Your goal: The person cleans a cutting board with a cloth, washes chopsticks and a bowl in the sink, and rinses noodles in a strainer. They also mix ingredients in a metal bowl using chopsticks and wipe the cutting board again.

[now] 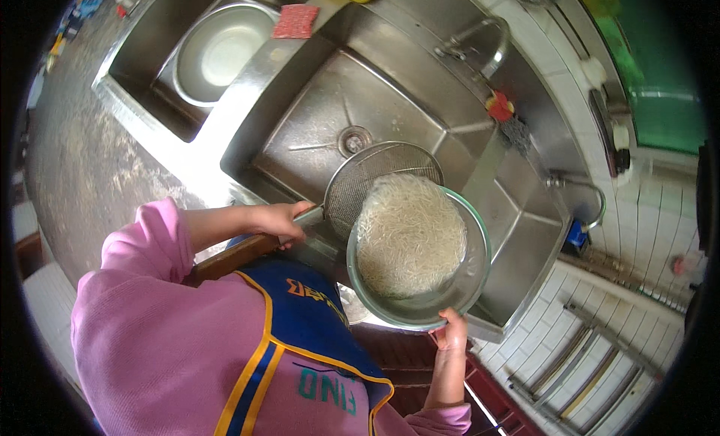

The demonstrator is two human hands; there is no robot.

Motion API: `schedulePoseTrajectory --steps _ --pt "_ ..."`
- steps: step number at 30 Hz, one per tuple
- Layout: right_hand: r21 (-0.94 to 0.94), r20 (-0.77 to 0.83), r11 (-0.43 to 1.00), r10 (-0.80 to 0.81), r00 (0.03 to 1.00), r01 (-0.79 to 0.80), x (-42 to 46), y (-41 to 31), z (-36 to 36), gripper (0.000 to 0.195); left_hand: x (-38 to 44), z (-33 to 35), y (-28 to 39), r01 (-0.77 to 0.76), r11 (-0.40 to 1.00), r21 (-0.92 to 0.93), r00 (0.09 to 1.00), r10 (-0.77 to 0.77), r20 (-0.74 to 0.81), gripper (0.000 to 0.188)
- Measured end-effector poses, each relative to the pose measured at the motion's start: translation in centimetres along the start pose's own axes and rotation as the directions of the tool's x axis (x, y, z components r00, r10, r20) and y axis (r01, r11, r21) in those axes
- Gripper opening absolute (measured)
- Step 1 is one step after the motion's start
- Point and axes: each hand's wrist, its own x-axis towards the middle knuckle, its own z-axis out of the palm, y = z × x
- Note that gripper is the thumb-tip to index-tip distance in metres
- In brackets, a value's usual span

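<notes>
My left hand (284, 225) grips the handle of a round wire-mesh strainer (351, 191), which is over the near side of the middle sink basin. Beside it, my right hand (451, 329) holds the near rim of a round basin (478, 250) with a greenish edge. Water and a mass of short, thin, pale strands (410, 239), whose kind I cannot tell, are in this basin. The strands bulge towards the strainer's mesh, and the basin's far rim overlaps the strainer. Beyond them, the drain (354, 142) of the steel sink shows.
A metal bowl (225, 53) stands in the left sink compartment. On the divider lies a red scouring pad (295, 21). Two curved faucets (498, 48) rise along the wall side, with a dark scrubber (514, 133) between them. A third sink compartment (523, 245) is at the right.
</notes>
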Motion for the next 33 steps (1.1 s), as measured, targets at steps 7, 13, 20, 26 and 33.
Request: schedulePoseTrajectory --steps 7,13,20,26,33 --pt "-0.363 0.018 0.930 -0.055 0.998 0.058 2.4 -6.2 6.7 0.020 -1.6 -1.9 -1.5 0.011 0.994 -0.112 0.996 -0.021 -0.084 0.058" --pt "-0.537 0.086 0.829 -0.128 0.988 0.154 2.9 -9.3 11.1 0.021 -2.5 -3.5 -3.7 -0.008 0.981 -0.196 0.996 -0.009 -0.087 0.060" --pt "-0.707 0.209 0.624 -0.266 0.941 0.334 1.1 -12.1 15.2 0.055 -3.6 -4.2 -4.9 -0.026 0.968 -0.251 0.997 0.009 -0.070 0.058" --pt "-0.759 0.345 0.364 -0.477 0.808 0.539 -0.9 -12.8 18.1 0.056 -5.0 -4.6 -5.9 -0.036 0.955 -0.293 0.999 0.026 -0.036 0.067" --pt "-0.683 0.500 0.097 -0.659 0.561 0.724 -4.7 -12.2 21.5 0.066 -6.7 -5.5 -7.5 -0.075 0.943 -0.325 0.997 0.072 -0.021 0.067"
